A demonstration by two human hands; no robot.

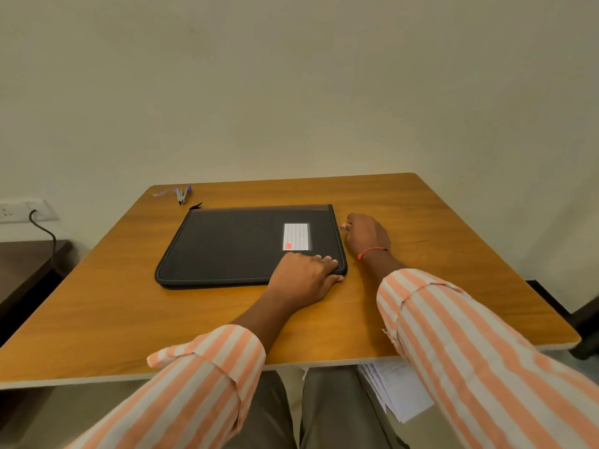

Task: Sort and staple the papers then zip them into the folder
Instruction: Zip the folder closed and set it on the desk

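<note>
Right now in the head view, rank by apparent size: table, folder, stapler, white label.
Largest first: table, folder, white label, stapler. Label and stapler look close, and the stapler lies farther away, so their order is unsure.

No text is legible: the white ruled label [295, 236] on the black zip folder [233, 251] shows only lines and a red patch; print on the white papers [398, 390] is too blurred.

The black folder [233, 247] lies flat, closed, on the counter [421, 215], a white label [295, 236] on its cover, zip pull [340, 227] at its right edge. The stapler [182, 194] lies open near the far-left corner. White papers [398, 390] rest on the lap [340, 416].
</note>
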